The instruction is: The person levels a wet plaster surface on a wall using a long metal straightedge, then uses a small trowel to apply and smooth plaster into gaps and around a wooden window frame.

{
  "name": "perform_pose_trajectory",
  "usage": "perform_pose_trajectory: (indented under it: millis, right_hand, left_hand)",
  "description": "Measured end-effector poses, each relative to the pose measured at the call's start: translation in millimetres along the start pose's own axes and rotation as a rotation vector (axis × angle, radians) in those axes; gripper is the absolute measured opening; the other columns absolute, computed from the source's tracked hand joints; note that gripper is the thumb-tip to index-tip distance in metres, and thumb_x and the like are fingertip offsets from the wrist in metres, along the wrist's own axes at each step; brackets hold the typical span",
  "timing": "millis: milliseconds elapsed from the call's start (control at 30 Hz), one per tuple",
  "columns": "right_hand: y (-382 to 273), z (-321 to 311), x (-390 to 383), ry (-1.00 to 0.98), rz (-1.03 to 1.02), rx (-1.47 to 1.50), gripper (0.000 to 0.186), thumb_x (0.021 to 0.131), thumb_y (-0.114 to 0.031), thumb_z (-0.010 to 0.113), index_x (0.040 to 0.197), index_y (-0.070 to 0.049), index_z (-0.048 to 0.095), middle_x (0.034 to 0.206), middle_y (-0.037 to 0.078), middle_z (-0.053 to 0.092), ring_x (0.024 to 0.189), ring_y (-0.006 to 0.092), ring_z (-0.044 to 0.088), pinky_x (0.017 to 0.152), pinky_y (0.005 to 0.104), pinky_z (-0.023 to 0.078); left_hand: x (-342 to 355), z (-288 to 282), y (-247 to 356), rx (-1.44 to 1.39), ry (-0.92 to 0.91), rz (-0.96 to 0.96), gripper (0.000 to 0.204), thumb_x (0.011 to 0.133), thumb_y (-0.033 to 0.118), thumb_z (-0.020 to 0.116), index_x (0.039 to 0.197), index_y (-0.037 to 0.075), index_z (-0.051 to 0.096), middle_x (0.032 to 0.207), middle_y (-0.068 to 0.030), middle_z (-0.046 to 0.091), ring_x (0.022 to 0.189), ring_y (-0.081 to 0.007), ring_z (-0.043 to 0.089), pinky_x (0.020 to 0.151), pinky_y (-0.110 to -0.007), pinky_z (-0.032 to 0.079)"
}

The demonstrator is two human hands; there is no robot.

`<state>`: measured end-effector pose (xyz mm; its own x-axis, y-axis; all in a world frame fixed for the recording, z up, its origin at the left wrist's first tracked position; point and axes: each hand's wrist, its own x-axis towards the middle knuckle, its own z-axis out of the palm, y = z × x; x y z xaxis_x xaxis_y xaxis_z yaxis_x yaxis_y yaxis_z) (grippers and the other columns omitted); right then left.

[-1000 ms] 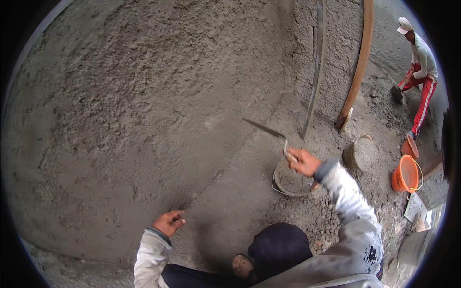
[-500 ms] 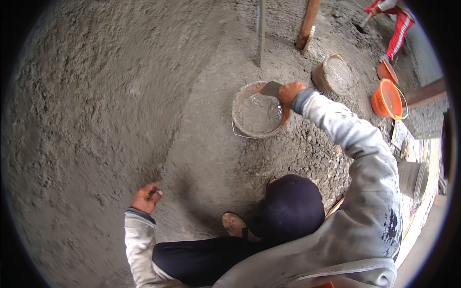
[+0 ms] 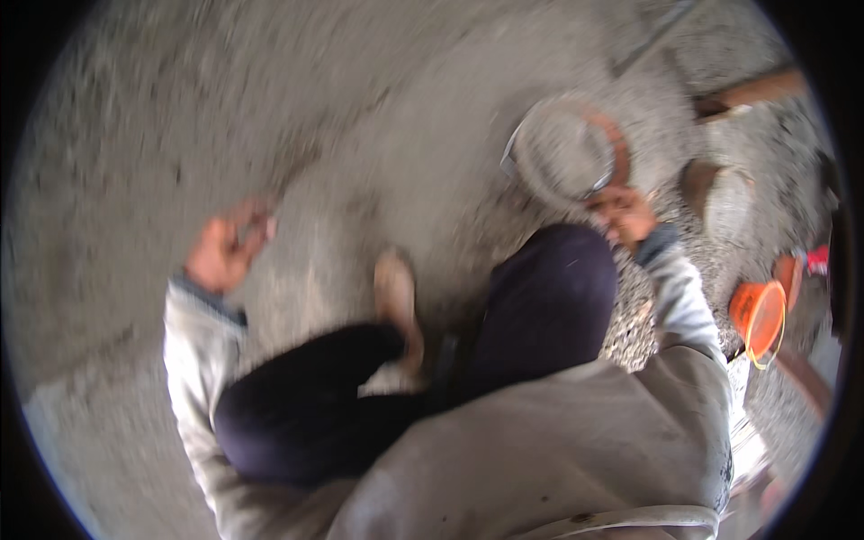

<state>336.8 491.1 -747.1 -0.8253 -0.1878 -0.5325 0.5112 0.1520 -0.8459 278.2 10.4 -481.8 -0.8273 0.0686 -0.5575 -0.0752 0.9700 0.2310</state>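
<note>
At the near right rim of a bucket [image 3: 623, 148] of grey mortar is my right hand [image 3: 623, 214], its fingers curled. Motion blur hides what they hold; no trowel blade shows plainly. The bucket stands on the ground ahead and to the right of me, and wet-looking mortar [image 3: 562, 148] fills much of it. Off to the left, my left hand [image 3: 220, 250] is held out over the grey ground with thumb and fingers apart and nothing between them. Between the hands are my bent knees [image 3: 558, 279] in dark trousers and one mud-coated foot [image 3: 394, 288].
A second mortar-caked bucket [image 3: 724, 200] stands right of the first. Farther right is an orange bucket [image 3: 758, 315] with a yellow handle, beside another orange container [image 3: 788, 279]. A wooden post [image 3: 756, 93] and a thin bar [image 3: 652, 38] rise at upper right. Gravel [image 3: 630, 328] lies near my right knee.
The view has swung, so the buckets appear farther right. My right hand, which held a flat trowel over the bucket, is now lower at its near rim. My left hand's fingers have spread more.
</note>
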Motion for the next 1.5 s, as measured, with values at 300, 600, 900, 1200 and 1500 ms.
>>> perform_pose_trajectory:
  millis: [300,600,900,1200,1500]
  right_hand:
    - [26,3,-16,0.047,-0.027,0.189,0.015,0.082,-0.014,0.046,0.086,-0.002,0.053,0.06,-0.001,0.046,0.047,0.0042,0.04,0.043,0.0188,0.031]
    - [28,12,-35,0.216,-0.004,0.213,0.013,0.079,-0.014,0.05,0.08,-0.001,0.052,0.058,0.002,0.049,0.041,0.0079,0.041,0.039,0.0216,0.033]
    - [-41,19,-27,0.306,-0.466,0.945,0.032,0.07,-0.016,0.05,0.098,0.0,0.051,0.068,0.006,0.049,0.043,0.015,0.047,0.036,0.0269,0.042]
    - [-268,-21,-62,1.363,-1.48,0.821,0.051,0.085,-0.009,0.056,0.128,-0.004,0.028,0.091,0.007,0.053,0.066,0.0101,0.055,0.054,0.0229,0.049]
    - [-305,-39,44,0.402,-0.818,-1.0,0.024,0.079,-0.008,0.049,0.103,-0.011,0.048,0.084,0.016,0.06,0.074,0.0312,0.06,0.073,0.0457,0.05]
  left_hand:
    - [16,19,-11,0.211,-0.012,0.199,0.033,0.087,0.015,0.055,0.118,0.005,0.052,0.089,-0.0137,0.063,0.087,-0.0242,0.061,0.079,-0.037,0.048]
    - [29,48,-10,0.25,-0.133,0.202,0.033,0.086,0.014,0.056,0.117,0.005,0.052,0.094,-0.0159,0.062,0.086,-0.0257,0.062,0.076,-0.037,0.051]
    - [29,24,1,0.308,-0.042,0.236,0.038,0.083,0.019,0.057,0.119,0.005,0.053,0.1,-0.0177,0.063,0.086,-0.0277,0.064,0.077,-0.038,0.051]
    - [35,13,46,0.205,0.085,0.359,0.037,0.085,0.025,0.055,0.116,0.004,0.053,0.096,-0.0185,0.064,0.089,-0.0318,0.062,0.078,-0.04,0.049]
    - [38,24,105,0.173,0.199,0.745,0.039,0.084,0.025,0.054,0.117,0.003,0.052,0.095,-0.0198,0.063,0.087,-0.0327,0.061,0.077,-0.04,0.048]
